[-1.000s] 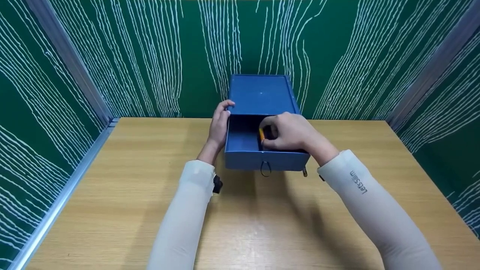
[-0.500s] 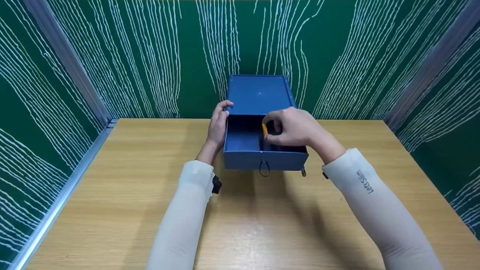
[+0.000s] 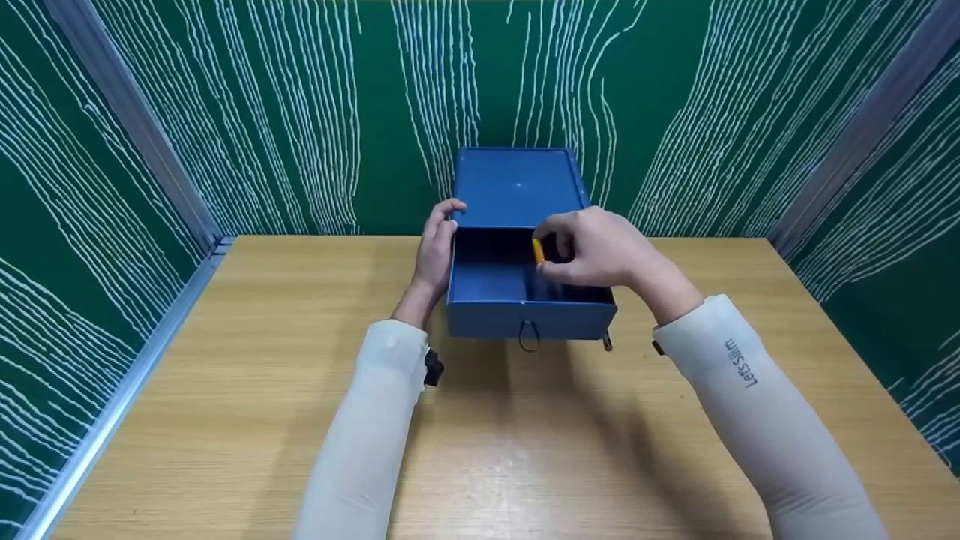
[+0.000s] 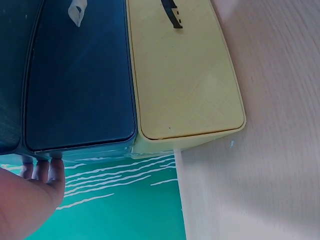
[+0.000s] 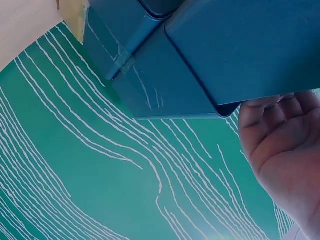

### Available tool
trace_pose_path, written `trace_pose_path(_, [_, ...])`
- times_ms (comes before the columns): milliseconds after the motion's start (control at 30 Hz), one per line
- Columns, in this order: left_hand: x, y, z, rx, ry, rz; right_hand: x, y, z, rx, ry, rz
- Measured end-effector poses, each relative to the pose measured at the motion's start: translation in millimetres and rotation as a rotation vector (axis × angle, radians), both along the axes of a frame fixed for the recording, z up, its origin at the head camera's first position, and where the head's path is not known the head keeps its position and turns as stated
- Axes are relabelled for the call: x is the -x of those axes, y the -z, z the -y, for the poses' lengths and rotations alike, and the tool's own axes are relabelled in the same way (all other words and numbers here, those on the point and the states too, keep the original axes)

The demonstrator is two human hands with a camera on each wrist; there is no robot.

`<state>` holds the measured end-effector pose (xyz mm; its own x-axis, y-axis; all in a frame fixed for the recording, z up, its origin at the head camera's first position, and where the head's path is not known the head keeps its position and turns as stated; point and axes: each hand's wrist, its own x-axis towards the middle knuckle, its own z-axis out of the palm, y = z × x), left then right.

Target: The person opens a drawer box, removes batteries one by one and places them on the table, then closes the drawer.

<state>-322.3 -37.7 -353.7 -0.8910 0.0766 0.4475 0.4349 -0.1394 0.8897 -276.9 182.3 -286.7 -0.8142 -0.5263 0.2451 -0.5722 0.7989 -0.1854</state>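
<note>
A blue drawer unit [image 3: 517, 187] stands against the back wall, its top drawer [image 3: 487, 321] pulled out toward me. My left hand [image 3: 435, 251] rests against the unit's left side, fingertips at the top edge. In the left wrist view, the fingers [image 4: 54, 170] press fairly straight on the side wall. Over the right half of the drawer, my right hand [image 3: 592, 247] pinches a small orange stick-like object [image 3: 538, 251] between thumb and fingers. Its exact kind cannot be made out. In the right wrist view the drawer wall [image 5: 250, 55] hides the right fingertips and the orange object.
Below the pulled-out drawer, a dark blue drawer [image 4: 80, 90] and a cream drawer [image 4: 185, 80] are closed. A loop pull [image 3: 529, 337] hangs from the top drawer's front. The wooden table [image 3: 262, 390] extends to both sides, with a green white-lined wall [image 3: 405, 165] behind.
My right hand has risen slightly and moved right, bringing the orange object up from deeper in the drawer. The left hand and drawer unit stay in place.
</note>
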Motion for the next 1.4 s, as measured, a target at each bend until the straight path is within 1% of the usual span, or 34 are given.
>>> trace_pose_path(133, [-2.4,-1.9,-1,-0.001,-0.002,-0.004,-0.4,-0.4,-3,0.004,0.009,-0.002])
trace_pose_path(500, [-2.4,0.7,-1,0.000,-0.003,0.002,-2.1,-0.9,-11,0.051,0.025,0.007])
trace_pose_path(700, [-2.2,0.6,-2,-0.007,-0.003,0.007,-2.1,0.2,-17,0.069,0.042,0.022])
trace_pose_path(1033, [-1.6,0.6,-1,-0.008,0.005,-0.013,-1.8,-1.1,-19,0.090,0.060,0.053])
trace_pose_path(1233, [-0.9,1.6,0,-0.022,0.022,-0.032,-2.5,-3.9,-21,0.096,0.054,0.036])
trace_pose_path(1400, [-1.4,0.9,0,-0.011,0.022,-0.014,-3.8,-6.1,-24,0.084,0.071,0.029])
